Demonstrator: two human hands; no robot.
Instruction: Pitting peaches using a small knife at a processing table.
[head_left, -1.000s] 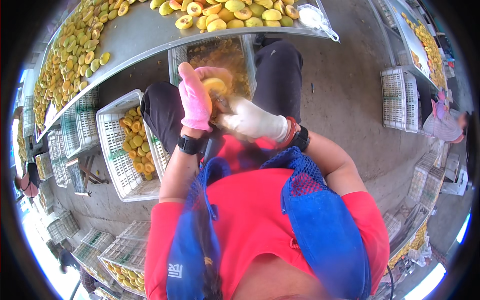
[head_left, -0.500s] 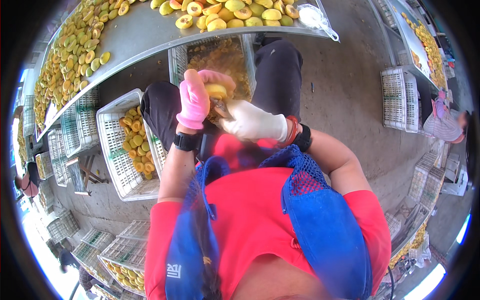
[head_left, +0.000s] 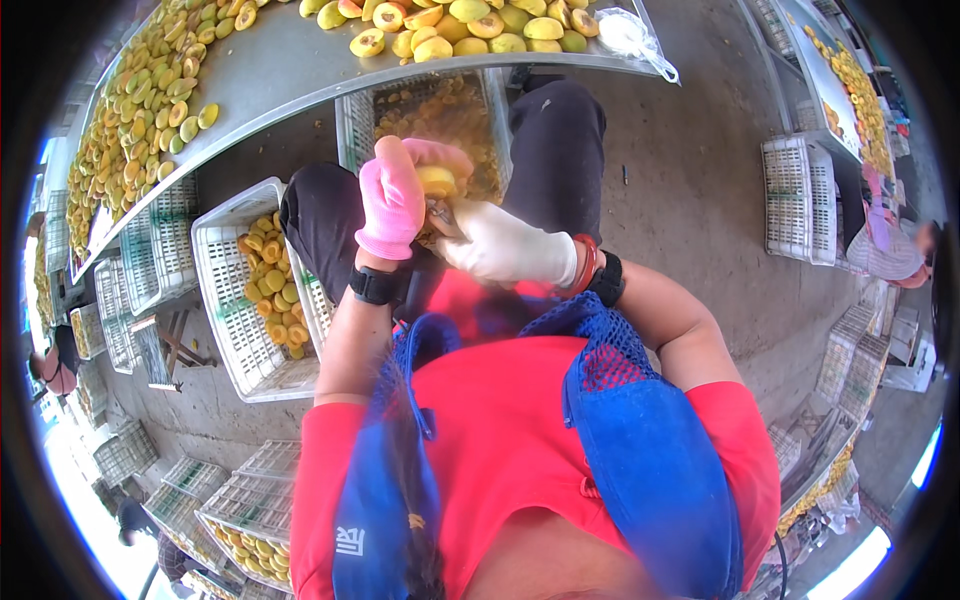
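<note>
In a pink glove, my left hand (head_left: 392,200) is closed round a yellow peach (head_left: 436,181), holding it above the crate between my knees. My right hand (head_left: 500,243), in a white glove, grips a small metal tool (head_left: 441,216). Its tip meets the lower side of the peach; the fingers cover most of the tool, so its exact kind is hidden. Under the hands, a crate (head_left: 357,130) holds wet-looking yellow-brown pieces, partly blocked by my gloves.
A metal table (head_left: 290,65) ahead bears many halved peaches (head_left: 470,35) and a white plastic bag (head_left: 625,35). Left of my knee stands a white crate (head_left: 222,300) with peach halves. More crates (head_left: 800,200) and another person (head_left: 888,250) are at the right.
Both hands have shifted very slightly to the right with the peach and the tool. The grip on each looks the same.
</note>
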